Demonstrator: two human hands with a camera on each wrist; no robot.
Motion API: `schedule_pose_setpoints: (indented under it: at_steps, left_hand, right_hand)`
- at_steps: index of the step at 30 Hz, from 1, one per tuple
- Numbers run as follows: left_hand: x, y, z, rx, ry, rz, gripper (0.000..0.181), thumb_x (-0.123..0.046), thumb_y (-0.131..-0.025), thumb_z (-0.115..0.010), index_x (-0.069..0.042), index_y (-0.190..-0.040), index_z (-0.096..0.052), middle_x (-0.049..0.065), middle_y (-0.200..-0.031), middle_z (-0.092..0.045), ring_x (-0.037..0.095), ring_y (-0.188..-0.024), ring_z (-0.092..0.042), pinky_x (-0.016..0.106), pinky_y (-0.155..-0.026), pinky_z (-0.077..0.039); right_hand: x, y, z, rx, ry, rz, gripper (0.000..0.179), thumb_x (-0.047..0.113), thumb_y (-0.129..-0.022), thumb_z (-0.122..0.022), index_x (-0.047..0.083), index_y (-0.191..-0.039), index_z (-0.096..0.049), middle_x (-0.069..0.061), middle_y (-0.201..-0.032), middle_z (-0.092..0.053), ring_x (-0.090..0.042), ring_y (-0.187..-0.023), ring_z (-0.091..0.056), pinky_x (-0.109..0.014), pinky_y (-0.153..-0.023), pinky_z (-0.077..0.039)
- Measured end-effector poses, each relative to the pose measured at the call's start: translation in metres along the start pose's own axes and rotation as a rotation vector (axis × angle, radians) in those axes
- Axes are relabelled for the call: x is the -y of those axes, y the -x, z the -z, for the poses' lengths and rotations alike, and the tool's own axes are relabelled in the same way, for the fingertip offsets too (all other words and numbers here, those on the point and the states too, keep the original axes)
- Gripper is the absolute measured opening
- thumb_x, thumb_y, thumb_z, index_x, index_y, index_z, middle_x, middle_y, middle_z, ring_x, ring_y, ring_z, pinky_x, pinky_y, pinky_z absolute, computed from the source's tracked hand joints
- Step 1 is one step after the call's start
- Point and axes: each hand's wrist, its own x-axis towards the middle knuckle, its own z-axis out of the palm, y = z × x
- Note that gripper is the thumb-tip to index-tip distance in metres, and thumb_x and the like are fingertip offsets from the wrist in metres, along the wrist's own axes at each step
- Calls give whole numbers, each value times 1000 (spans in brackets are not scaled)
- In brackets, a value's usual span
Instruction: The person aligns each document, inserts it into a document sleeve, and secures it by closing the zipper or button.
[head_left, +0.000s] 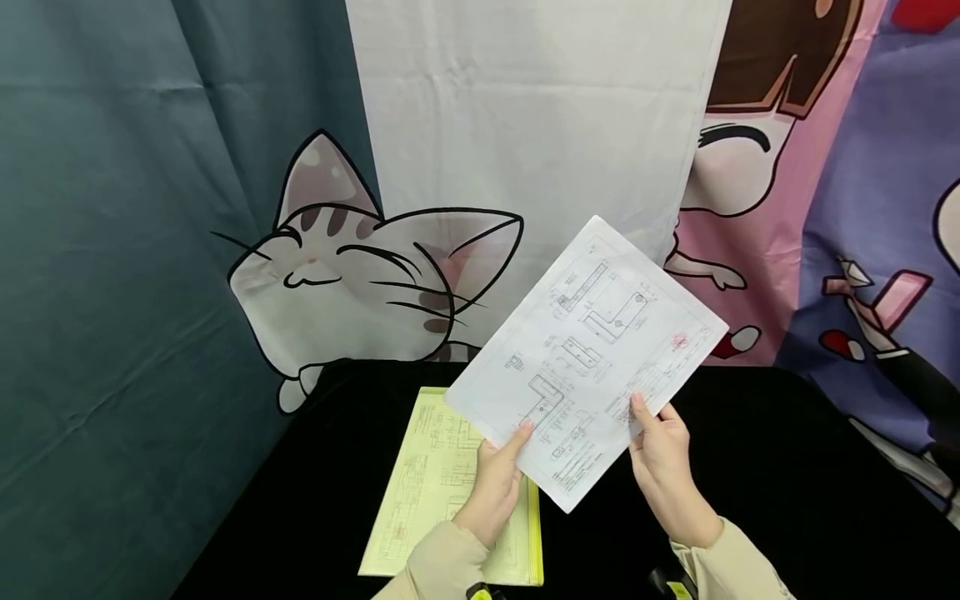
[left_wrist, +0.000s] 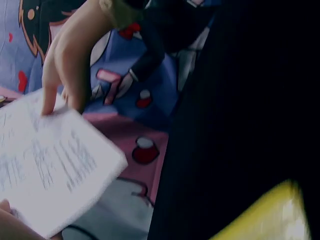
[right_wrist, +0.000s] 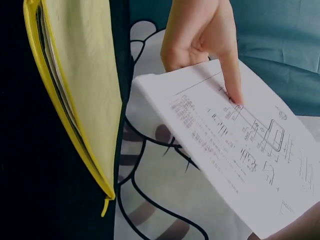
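Note:
A white sheet of paper (head_left: 517, 358) printed with technical drawings and a small red stamp is held up at a slant in the head view; whether several sheets lie together cannot be told. My left hand (head_left: 495, 487) pinches its lower left edge, thumb on the printed face. My right hand (head_left: 666, 471) pinches the lower right edge, its thumb also on the front. Under the left hand lies a yellow zip document pouch (head_left: 408, 475), with printed drawings showing through it. In the right wrist view the pouch's zip edge (right_wrist: 75, 120) gapes a little, with a pull tab at its end.
A black cloth (head_left: 300, 500) covers the table. Behind it hang curtains with a cartoon cat (head_left: 337, 292) and cartoon figures. Dark straps with yellow parts (head_left: 678, 590) sit at the wrists below the beige sleeves (head_left: 731, 567).

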Motion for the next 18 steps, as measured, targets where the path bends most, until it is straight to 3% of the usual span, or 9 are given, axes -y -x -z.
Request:
schedule_pose_setpoints:
  at_steps: [4, 10, 14, 18]
  left_hand:
    - [6, 3, -5, -32, 4, -47, 35, -9, -87, -65, -7, -121, -54, 1, -113, -68, 11, -100, -66, 27, -92, -52]
    - [5, -2, 0, -69, -89, -134, 31, -9, -86, -67, -3, -115, -58, 1, -106, -70, 10, -93, -68, 25, -86, -54]
    - [-2, -7, 12, -89, -191, -200, 29, -12, -85, -68, -2, -111, -61, 5, -103, -72, 13, -87, -70, 27, -81, -57]
    - [-16, -13, 35, -94, -311, -249, 29, -14, -84, -69, -2, -110, -63, 7, -101, -72, 15, -85, -71, 29, -77, -58]
  right_hand:
    - [-2, 1, -1, -20, 10, 8, 14, 3, -87, -62, 14, -93, -67, 6, -90, -71, -6, -82, -68, -18, -71, -55]
    - [-4, 3, 2, -4, 29, -8, 16, 1, -88, -61, 14, -92, -67, 6, -88, -72, -6, -80, -68, -19, -70, -55]
    - [-5, 3, 6, -42, 58, 36, 18, -2, -87, -61, 14, -96, -66, 4, -84, -72, -7, -74, -68, -19, -68, -56]
    - [-2, 0, 13, -31, 30, 95, 23, -8, -87, -58, 11, -98, -65, 0, -80, -73, -8, -70, -68, -20, -63, -56]
